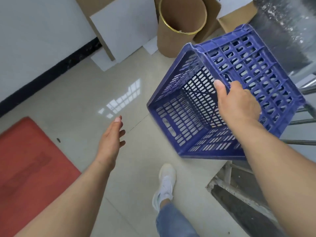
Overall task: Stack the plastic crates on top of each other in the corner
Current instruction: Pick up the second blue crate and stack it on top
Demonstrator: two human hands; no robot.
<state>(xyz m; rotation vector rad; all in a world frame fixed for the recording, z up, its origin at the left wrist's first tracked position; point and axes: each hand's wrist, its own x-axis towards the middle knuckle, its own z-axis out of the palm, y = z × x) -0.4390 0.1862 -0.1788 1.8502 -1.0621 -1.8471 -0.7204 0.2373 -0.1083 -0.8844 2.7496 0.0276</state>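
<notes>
A blue slotted plastic crate [184, 113] hangs tilted in the air at the right, its open mouth turned toward the left and toward me. My right hand [237, 103] grips its upper rim, thumb inside and fingers over the outer wall. The crate is empty. My left hand [112, 137] is stretched out over the floor to the left of the crate, fingers loosely apart, holding nothing and not touching the crate.
A tall brown cardboard drum [172, 38] with a gold rim stands at the back, beside white boards [124, 31] leaning on the wall and cardboard boxes [236, 19]. A red mat [29, 165] lies at the left. A metal railing [302, 122] and stair opening are at the right. My white shoe [165, 183] is on the tiled floor.
</notes>
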